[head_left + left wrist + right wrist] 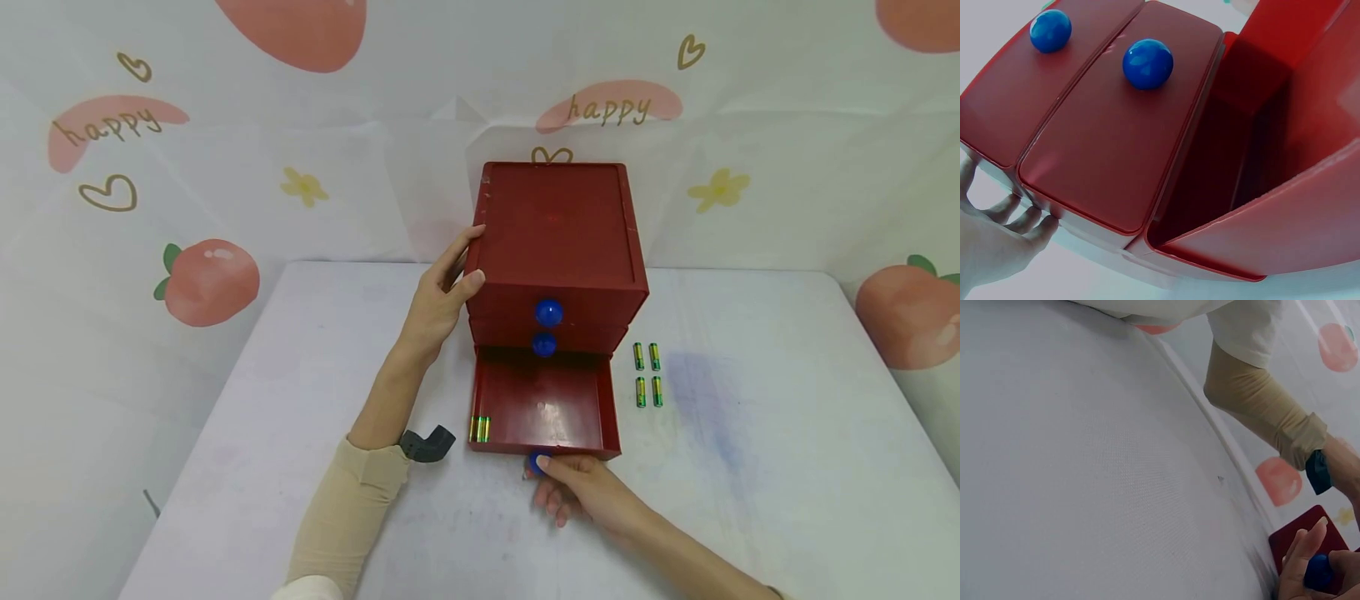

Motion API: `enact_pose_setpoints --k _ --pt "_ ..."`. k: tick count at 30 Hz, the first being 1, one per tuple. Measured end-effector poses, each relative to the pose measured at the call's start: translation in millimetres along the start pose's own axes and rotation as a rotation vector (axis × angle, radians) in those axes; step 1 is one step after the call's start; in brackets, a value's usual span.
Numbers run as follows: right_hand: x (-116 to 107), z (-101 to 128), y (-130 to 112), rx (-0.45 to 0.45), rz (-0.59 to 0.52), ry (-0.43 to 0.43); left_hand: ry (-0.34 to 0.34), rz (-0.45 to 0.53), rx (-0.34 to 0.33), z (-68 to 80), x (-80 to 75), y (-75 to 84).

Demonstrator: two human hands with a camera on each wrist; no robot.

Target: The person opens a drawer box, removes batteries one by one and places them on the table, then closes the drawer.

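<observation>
White cloth-covered table [750, 467] under a backdrop printed with peaches and "happy" lettering [225, 167]; we are logging from the near edge outward.

Nearest to us, our right hand [581, 492] is pinching the round blue knob [535, 463] of the bottom red plastic drawer [543, 404], thumb and forefinger curled around it; the right wrist view is showing the fingertips [1310, 547] closing over the blue ball. That drawer is standing pulled out toward us, resting on the table. In its front left corner we are seeing a small cluster of green-and-gold cylindrical batteries [479, 428] lying side by side against the wall; the exact count is hard to read.

Just right of the open drawer, four more green-and-gold batteries [647, 373] are lying on the cloth in two pairs, apart from the cabinet.

Farther back, the dark red three-drawer plastic cabinet [558, 225] is standing upright near the middle of the table. Its middle blue knob [543, 343] and top blue knob [548, 312] are sitting on closed drawer fronts.

Our left hand [442, 292], in a beige sleeve [352, 508], is pressing against the cabinet's left side, fingers extended and fairly straight along the wall, thumb reaching onto the front edge; it is bracing, not clutching. The left wrist view is showing fingers [1019, 215] touching the cabinet's edge.
</observation>
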State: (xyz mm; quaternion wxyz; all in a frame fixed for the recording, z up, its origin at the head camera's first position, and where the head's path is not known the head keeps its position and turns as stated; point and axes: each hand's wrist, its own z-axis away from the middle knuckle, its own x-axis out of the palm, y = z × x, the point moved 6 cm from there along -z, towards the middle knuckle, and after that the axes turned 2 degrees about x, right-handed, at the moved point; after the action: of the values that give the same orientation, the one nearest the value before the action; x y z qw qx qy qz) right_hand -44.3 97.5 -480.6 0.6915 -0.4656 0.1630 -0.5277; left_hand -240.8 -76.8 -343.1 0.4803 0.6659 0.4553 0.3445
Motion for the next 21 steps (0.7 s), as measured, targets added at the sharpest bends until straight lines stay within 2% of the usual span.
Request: enact_pose_setpoints --k 14,17,21 --pt "2 4 1 -0.002 0.007 -0.01 0.002 0.002 -0.024 1.0 0.7 1.8" --pt "5 6 2 0.013 0.022 -0.037 0.004 0.004 -0.022 1.2 0.5 1.4" --pt "11 7 5 0.034 0.047 -0.114 0.005 0.001 -0.008 1.2 0.1 -0.1"
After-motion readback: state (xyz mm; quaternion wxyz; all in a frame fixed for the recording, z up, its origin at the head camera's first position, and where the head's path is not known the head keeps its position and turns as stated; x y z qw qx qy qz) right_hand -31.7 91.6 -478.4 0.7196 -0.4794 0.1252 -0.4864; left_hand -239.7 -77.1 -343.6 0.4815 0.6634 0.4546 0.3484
